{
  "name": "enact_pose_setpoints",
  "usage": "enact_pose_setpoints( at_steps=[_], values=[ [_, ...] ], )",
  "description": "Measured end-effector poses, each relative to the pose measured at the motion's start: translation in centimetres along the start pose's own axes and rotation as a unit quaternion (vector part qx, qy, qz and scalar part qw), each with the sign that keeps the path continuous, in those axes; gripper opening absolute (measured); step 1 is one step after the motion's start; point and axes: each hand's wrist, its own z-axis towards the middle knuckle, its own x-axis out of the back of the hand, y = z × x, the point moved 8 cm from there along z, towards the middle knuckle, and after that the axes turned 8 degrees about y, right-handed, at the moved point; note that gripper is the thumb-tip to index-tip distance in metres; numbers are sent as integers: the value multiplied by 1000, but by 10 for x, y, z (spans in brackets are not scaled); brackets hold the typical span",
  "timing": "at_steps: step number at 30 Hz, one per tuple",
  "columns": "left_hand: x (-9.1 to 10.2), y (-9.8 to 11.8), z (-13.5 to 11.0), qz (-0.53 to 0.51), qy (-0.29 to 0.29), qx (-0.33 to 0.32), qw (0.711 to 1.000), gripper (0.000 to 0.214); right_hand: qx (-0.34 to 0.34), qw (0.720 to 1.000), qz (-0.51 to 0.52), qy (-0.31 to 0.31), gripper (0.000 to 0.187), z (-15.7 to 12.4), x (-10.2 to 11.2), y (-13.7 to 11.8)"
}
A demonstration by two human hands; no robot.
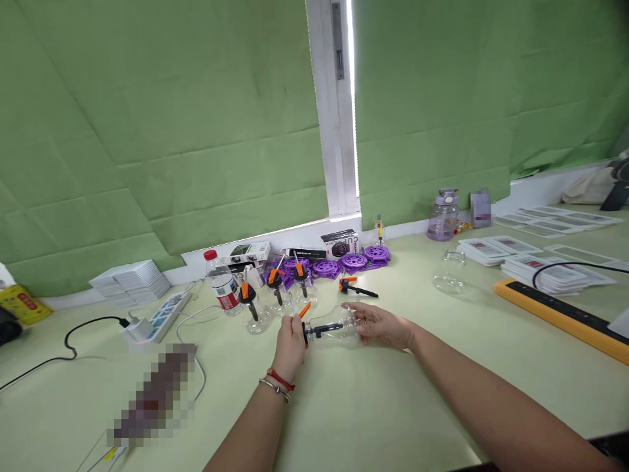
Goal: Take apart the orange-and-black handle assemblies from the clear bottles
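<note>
A clear spray bottle (337, 321) lies sideways between my hands, just above the table. My left hand (291, 344) is closed around its black-and-orange spray head at the neck, and an orange lever sticks out past the fingers. A dark tube shows inside the bottle. At the other end, my right hand (383, 326) is wrapped round the rounded base. Behind my left hand stand several similar bottles with black-and-orange heads, the nearest spray bottle (255, 318) on the left. A loose spray head (358, 288) rests on the table beyond the held bottle.
Purple plastic parts (325, 267) lie along the wall near small boxes (341, 243). A red-capped drink bottle (223, 283) and a power strip (167, 316) are on the left. To the right are a clear headless bottle (448, 278), a purple water bottle (442, 219) and stacked cards (555, 274).
</note>
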Motion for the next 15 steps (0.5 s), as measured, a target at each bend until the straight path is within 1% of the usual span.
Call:
enact_pose_setpoints(
  at_steps=[1, 3, 9, 12, 15],
  values=[
    [0, -1, 0, -1, -1, 7, 1000, 29, -3, 1000, 0, -5, 78, 0, 1, 1],
    [-1, -1, -1, -1, -2, 16, 1000, 29, -7, 1000, -7, -5, 79, 0, 3, 1],
    [-1, 0, -3, -2, -5, 14, 1000, 32, -2, 999, -44, -8, 51, 1, -6, -1],
    [-1, -1, -4, -6, -7, 25, 1000, 34, 7, 997, -81, 17, 45, 3, -3, 0],
    [-1, 0, -4, -8, -4, 21, 1000, 34, 13, 993, -107, 52, 50, 7, 2, 4]
  ],
)
